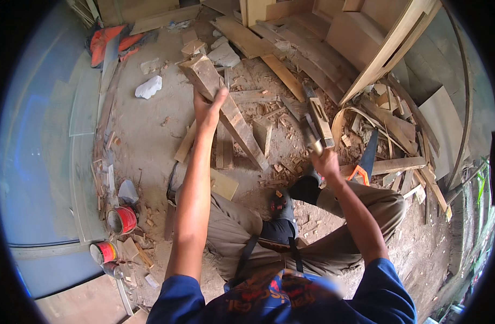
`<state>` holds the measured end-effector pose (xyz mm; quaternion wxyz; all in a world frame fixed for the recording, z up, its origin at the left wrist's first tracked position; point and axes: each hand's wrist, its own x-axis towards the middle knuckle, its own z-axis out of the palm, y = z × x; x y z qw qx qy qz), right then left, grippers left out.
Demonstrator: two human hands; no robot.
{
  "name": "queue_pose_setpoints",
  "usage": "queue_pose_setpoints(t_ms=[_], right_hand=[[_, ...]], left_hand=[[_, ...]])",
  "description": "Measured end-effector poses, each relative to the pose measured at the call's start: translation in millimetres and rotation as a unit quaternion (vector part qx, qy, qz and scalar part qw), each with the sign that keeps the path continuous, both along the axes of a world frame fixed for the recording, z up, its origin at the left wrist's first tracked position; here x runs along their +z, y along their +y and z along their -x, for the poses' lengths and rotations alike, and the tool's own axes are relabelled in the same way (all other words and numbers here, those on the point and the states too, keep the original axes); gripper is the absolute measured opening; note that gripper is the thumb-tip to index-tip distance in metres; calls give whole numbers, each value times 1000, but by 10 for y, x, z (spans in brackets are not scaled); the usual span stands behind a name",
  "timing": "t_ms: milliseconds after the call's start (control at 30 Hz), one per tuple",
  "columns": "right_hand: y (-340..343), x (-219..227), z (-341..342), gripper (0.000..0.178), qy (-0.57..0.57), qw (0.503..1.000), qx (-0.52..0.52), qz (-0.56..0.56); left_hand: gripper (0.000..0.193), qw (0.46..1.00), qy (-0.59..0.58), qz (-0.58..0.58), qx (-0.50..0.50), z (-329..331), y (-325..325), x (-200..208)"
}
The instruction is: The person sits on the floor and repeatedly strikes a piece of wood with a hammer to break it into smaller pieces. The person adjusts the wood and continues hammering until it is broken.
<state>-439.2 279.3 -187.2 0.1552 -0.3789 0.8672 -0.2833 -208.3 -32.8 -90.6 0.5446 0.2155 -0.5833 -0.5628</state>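
My left hand [209,108] is wrapped round the upper part of a thick wooden beam [239,129], its thumb along the near side. The beam slants from upper left down to the right, its lower end near my feet. In my right hand [326,163], above my right knee, is a short tool with a pale handle and dark metal end [311,132]; motion blur hides its exact kind. Just behind that tool lies a slotted wooden block [319,113], resembling a hand plane. A small wooden offcut [262,135] stands right of the beam.
A handsaw [369,154] with an orange handle leans among scrap boards at right. Wood chips litter the floor around my shoes [280,205]. Two red cans [122,220] are at left, beside a blue panel [42,140]. A white lump [148,87] and plywood panels [390,54] are farther off.
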Motion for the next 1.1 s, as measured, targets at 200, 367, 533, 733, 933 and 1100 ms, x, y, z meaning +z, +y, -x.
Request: queue_pose_setpoints(t_ms=[200, 367, 533, 733, 933, 1100], right_hand=[[182, 238, -924, 31, 101, 911, 390, 89], [187, 126, -725, 23, 132, 935, 311, -108], [102, 467, -891, 21, 112, 919, 371, -69], [-63, 299, -200, 12, 150, 911, 231, -307], [490, 244, 697, 38, 27, 995, -92, -41], [919, -31, 328, 41, -63, 994, -77, -41]], left_hand=[[90, 970, 123, -139, -155, 224, -121, -75], [80, 963, 144, -197, -117, 583, 167, 120], [82, 975, 68, -181, -112, 614, 103, 19], [71, 950, 63, -172, -251, 414, 405, 128], [76, 994, 43, -96, -25, 637, 630, 240], [71, 976, 74, -149, -143, 424, 98, -25]])
